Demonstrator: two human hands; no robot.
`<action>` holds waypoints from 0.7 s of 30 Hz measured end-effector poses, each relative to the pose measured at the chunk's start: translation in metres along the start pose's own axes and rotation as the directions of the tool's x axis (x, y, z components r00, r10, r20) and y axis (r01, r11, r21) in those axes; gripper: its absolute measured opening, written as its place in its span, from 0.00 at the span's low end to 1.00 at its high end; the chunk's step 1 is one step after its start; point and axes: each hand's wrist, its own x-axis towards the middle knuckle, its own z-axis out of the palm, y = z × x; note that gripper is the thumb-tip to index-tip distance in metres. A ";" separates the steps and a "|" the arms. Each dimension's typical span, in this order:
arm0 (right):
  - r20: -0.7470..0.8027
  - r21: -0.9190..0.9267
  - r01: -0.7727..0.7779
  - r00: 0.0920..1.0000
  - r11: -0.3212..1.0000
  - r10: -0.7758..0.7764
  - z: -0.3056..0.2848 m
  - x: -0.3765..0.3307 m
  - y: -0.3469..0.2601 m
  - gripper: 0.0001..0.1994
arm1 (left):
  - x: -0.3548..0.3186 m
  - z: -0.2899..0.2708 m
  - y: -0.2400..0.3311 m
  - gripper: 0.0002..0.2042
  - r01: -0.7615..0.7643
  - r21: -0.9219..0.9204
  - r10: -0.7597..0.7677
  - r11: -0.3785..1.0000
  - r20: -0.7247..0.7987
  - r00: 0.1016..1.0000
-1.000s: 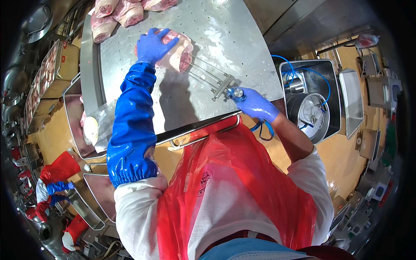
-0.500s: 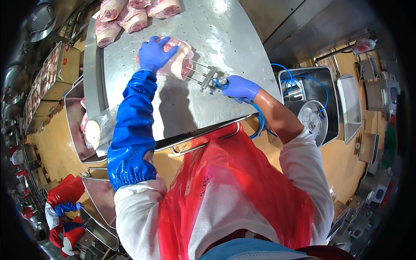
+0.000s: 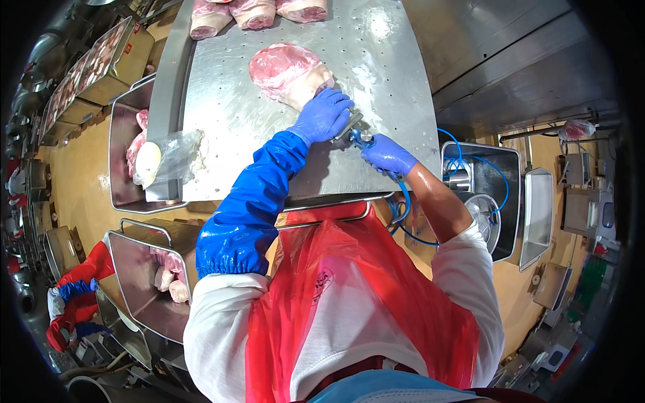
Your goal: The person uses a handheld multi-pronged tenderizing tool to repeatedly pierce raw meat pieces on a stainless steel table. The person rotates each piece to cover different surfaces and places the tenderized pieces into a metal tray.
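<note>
Left hand point(image 3: 324, 115) gripping meat cut point(image 3: 287, 72); right hand point(image 3: 388, 154) clasping tool point(image 3: 356, 133); steel bin point(image 3: 138, 282) holding meat

A perforated stainless-steel worktable point(image 3: 376, 80) occupies the centre; overhead light glares off its top. The floor point(image 3: 80, 195) is smooth and tan-orange. Steel bins point(image 3: 144, 269) stand at the left of the table, and more line the far left. A steel wall panel point(image 3: 510, 67) rises at upper right. White trays point(image 3: 537, 215) stand at the right.
</note>
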 end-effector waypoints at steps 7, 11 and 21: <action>-0.080 -0.177 0.125 0.987 0.976 -0.141 -0.007 -0.020 -0.018 0.12 | 0.014 -0.009 0.000 0.18 -0.050 0.118 0.052 0.992 -0.012 0.999; -0.059 -0.047 0.245 0.967 0.968 -0.248 -0.003 -0.029 -0.023 0.11 | 0.051 -0.054 -0.052 0.28 0.122 0.416 -0.109 0.901 -0.056 0.992; -0.243 -0.084 0.314 0.914 0.946 -0.325 -0.006 -0.108 0.075 0.18 | 0.063 -0.099 -0.074 0.47 0.610 0.494 -0.742 0.620 0.116 0.660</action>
